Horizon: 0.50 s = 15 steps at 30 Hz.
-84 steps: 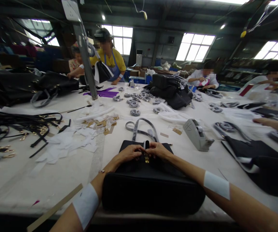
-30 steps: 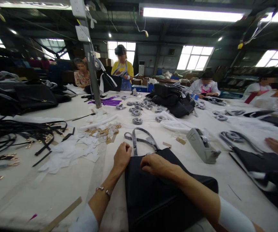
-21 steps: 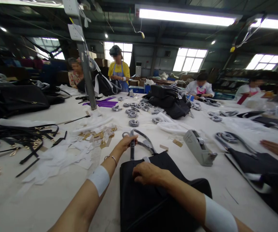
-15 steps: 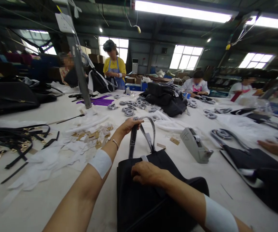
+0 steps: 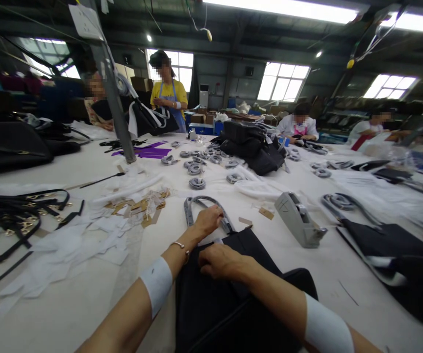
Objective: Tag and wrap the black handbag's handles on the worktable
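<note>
A black handbag (image 5: 226,304) lies flat on the white table in front of me, its grey wrapped handles (image 5: 196,205) stretched away from me. My left hand (image 5: 208,219) rests on the handles near where they join the bag, fingers curled over the strap. My right hand (image 5: 221,261) presses flat on the top edge of the bag, fingers loosely bent.
A grey tape dispenser (image 5: 296,218) stands right of the bag. White paper scraps (image 5: 86,235) and brown tags (image 5: 137,208) lie to the left, black straps (image 5: 16,215) further left. Another black bag (image 5: 398,255) lies at right. Rolled grey strips (image 5: 196,183) and co-workers are beyond.
My left hand, which had lifted the handles up, has brought them back down onto the table. My right hand stays on the bag's top.
</note>
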### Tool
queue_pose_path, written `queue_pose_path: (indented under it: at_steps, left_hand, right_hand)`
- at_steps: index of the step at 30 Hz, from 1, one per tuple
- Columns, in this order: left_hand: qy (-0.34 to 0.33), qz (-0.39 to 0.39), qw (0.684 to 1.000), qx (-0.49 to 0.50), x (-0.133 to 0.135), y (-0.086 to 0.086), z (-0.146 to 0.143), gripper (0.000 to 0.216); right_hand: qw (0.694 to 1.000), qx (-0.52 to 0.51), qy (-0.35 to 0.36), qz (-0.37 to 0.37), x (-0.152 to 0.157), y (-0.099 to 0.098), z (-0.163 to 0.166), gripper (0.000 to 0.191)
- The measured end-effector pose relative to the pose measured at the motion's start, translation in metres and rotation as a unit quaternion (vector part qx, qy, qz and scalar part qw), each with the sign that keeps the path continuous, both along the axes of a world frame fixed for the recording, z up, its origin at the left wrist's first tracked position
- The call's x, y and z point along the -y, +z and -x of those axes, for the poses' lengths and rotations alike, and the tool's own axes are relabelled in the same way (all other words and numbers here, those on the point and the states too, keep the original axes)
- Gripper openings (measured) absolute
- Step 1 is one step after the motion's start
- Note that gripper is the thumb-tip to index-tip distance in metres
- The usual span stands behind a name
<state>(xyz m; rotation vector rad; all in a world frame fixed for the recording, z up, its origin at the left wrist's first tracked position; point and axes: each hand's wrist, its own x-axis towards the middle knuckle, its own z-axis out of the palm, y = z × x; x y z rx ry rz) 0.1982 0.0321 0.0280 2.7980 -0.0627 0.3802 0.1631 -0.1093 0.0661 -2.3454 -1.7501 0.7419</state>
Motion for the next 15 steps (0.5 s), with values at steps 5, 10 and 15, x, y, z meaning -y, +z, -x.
queue_pose_path:
  at_steps: [5,10,15]
  left_hand:
    - [-0.092,-0.053,0.994,-0.009,0.013,-0.025,-0.01,0.042]
    - [-0.132,-0.107,0.985,0.014,0.019,-0.02,-0.01,0.021]
    - [-0.169,-0.184,0.966,0.06,0.023,-0.009,0.001,0.016]
  right_hand:
    - [1.0,-0.006,0.006,-0.013,0.0,-0.007,-0.003,0.021]
    - [1.0,0.005,0.02,-0.021,0.0,-0.008,-0.003,0.02]
    - [1.0,0.002,0.018,-0.022,0.001,-0.005,-0.002,0.02]
